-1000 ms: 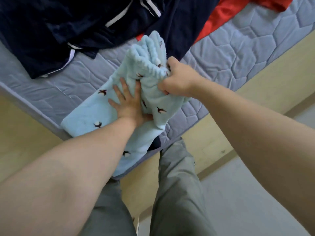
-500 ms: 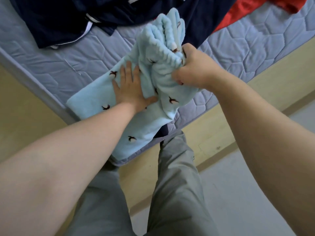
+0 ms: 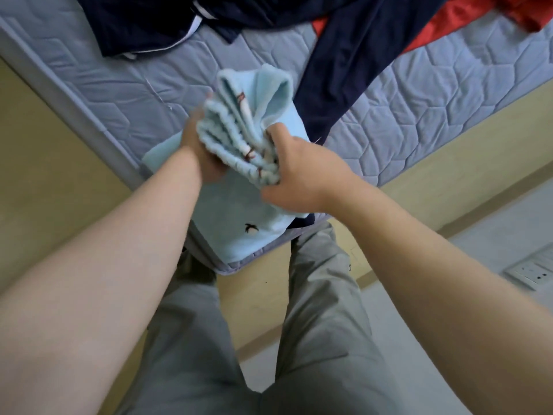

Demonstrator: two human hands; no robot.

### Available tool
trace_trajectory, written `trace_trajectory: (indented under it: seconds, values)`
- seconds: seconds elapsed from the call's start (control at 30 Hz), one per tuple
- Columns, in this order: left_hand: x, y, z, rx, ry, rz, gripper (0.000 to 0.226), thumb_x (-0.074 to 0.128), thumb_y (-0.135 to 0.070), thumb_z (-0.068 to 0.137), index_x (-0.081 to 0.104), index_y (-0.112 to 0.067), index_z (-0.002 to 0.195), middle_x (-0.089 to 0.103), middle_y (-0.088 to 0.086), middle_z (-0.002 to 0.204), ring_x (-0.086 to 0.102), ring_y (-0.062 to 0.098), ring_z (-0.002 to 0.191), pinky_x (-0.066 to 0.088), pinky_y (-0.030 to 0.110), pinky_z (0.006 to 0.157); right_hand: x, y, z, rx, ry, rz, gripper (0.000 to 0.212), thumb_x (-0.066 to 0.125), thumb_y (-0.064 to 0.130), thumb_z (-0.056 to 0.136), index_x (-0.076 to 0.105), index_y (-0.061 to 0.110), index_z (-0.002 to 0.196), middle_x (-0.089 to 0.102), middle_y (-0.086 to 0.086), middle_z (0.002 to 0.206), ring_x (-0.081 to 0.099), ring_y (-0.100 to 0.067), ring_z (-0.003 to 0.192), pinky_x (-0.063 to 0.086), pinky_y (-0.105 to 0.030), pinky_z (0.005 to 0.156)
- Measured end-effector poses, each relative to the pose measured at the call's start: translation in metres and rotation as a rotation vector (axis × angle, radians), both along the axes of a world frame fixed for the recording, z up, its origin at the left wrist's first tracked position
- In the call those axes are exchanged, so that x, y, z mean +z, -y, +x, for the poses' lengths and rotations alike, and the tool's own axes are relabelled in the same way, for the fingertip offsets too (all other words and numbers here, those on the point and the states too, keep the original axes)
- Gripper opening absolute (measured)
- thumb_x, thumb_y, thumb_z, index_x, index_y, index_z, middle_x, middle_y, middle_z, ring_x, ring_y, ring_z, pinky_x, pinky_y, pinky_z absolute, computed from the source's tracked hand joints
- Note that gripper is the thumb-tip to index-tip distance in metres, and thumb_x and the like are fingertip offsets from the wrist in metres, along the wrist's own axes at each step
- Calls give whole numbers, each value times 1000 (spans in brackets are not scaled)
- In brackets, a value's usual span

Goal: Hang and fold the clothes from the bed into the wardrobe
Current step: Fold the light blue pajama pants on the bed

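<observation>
A light blue fleece garment (image 3: pixel 239 217) with small bird prints lies at the corner of the mattress (image 3: pixel 419 109), its upper part bunched into folds and lifted. My right hand (image 3: pixel 296 178) grips the bunched folds from the right. On the left side of the bundle my left hand (image 3: pixel 194 151) holds it, with the fingers mostly hidden behind the cloth. A dark navy garment (image 3: pixel 338 70) with white trim and a red garment (image 3: pixel 466 19) lie further back on the bed.
The blue quilted mattress sits on a pale wooden bed frame (image 3: pixel 54 163). My grey trouser legs (image 3: pixel 323 310) stand against the bed's corner. Grey floor lies to the right, with a white power strip (image 3: pixel 535 271) on it.
My left hand has left its flat press on the blue garment and now holds the bundle's left side. The bunched folds have been raised and drawn in between both hands.
</observation>
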State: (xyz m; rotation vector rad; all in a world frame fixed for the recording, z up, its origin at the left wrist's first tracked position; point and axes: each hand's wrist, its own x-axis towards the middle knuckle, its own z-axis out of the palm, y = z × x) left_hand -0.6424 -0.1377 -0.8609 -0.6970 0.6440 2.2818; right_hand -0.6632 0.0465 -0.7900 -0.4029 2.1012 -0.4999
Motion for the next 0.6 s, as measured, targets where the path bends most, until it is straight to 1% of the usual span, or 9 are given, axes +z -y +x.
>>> trace_trajectory:
  seconds: [0.03,0.07,0.1,0.17,0.23,0.33,0.4,0.5,0.6]
  values:
    - [2,10,-1,-23,175,-108,93,61,-53,77,40,2,149,70,25,116,67,33,113,29,44,120,1,6,10,20,-12,-4,53,62,37,73,28,26,111,50,3,90,52,-27,75,37,-34,59]
    - [8,22,1,-4,233,-134,88,53,-64,84,42,-6,150,64,21,131,60,32,124,31,49,118,2,14,20,29,-23,-8,57,63,38,72,29,25,116,50,2,94,52,-28,76,39,-35,61]
    - [5,30,5,-12,257,-33,89,40,-73,90,42,-8,150,52,20,145,48,34,137,31,51,118,3,22,30,32,-39,-10,60,64,39,72,30,23,119,49,2,95,50,-28,77,38,-35,61]
    - [6,53,18,-34,281,-32,91,28,-80,91,47,-11,148,44,16,153,39,35,143,37,51,113,1,41,52,33,-94,-13,61,66,37,73,34,19,122,43,2,95,45,-26,76,31,-32,54]
    - [5,64,29,-97,296,-200,85,30,-81,90,58,-19,140,53,11,147,49,31,137,42,49,109,-4,61,75,10,-147,-2,59,65,34,75,35,17,123,37,1,95,40,-25,77,23,-31,50]
    - [15,73,46,-120,386,-537,76,33,-83,86,75,-29,117,71,3,124,66,26,117,49,45,101,-20,88,108,-22,-209,42,63,65,28,73,36,14,128,37,-1,97,41,-25,82,26,-33,53]
    - [17,78,63,-11,491,-641,76,38,-86,82,78,-28,111,75,1,113,71,24,108,54,46,92,-34,101,123,-10,-218,76,72,64,28,75,33,12,137,44,-5,106,45,-27,91,32,-35,59]
    - [18,70,84,45,522,-676,84,54,-84,74,57,-29,137,68,-3,127,63,19,118,42,52,108,-54,107,136,15,-101,47,89,63,32,79,16,11,152,41,-11,125,43,-30,109,42,-38,76]
    - [9,46,94,39,564,-862,80,84,-53,70,54,-21,135,70,-3,123,67,16,111,50,45,104,-63,102,143,65,79,-57,97,63,31,81,5,12,157,35,-12,134,37,-32,120,46,-44,96]
